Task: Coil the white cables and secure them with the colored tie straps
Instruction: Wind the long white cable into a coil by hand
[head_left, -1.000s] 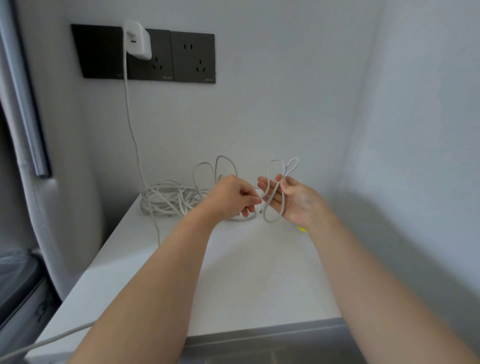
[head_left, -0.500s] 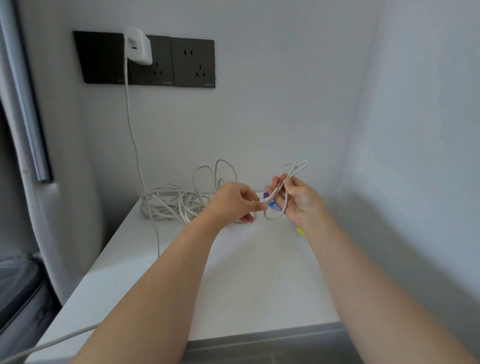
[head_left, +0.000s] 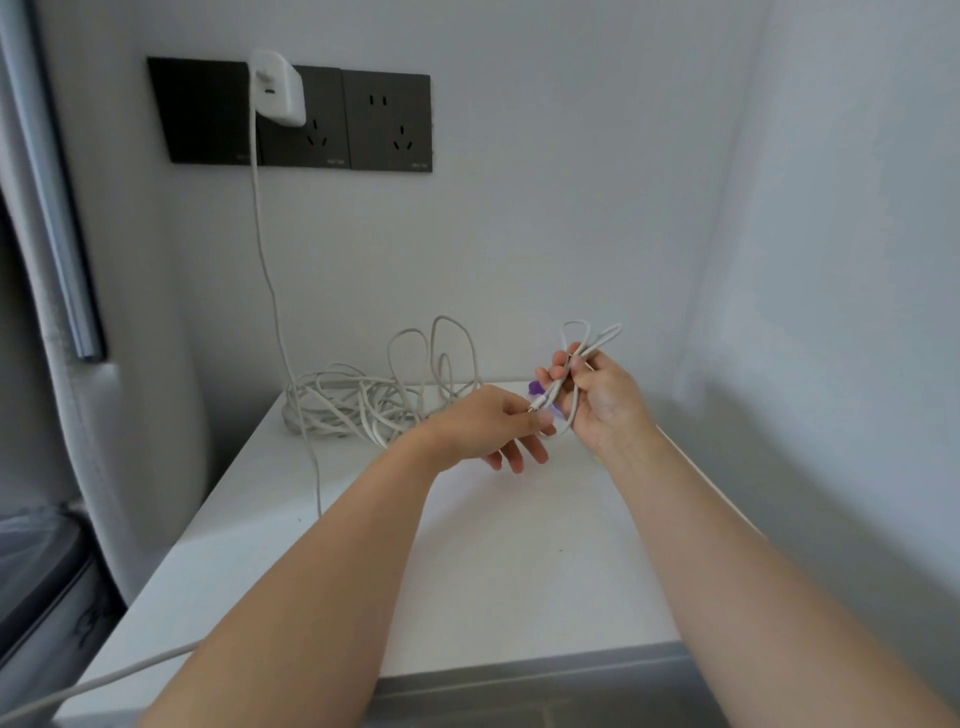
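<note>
just right of the tangled cable pile (head_left: 353, 405), gripping a folded white cable (head_left: 597, 338) in the right hand (head_left: 605, 405), fingers curled round its strands, loops poking up past the fingertips. pinching that cable's plug end between thumb and forefinger of the left hand (head_left: 493, 428), other fingers loosely spread. behind both hands, right of the pile, a purple tie strap (head_left: 535, 387) on the white table (head_left: 467, 545). above the pile, a white charger (head_left: 278, 88) in the wall socket (head_left: 389, 122).
</note>
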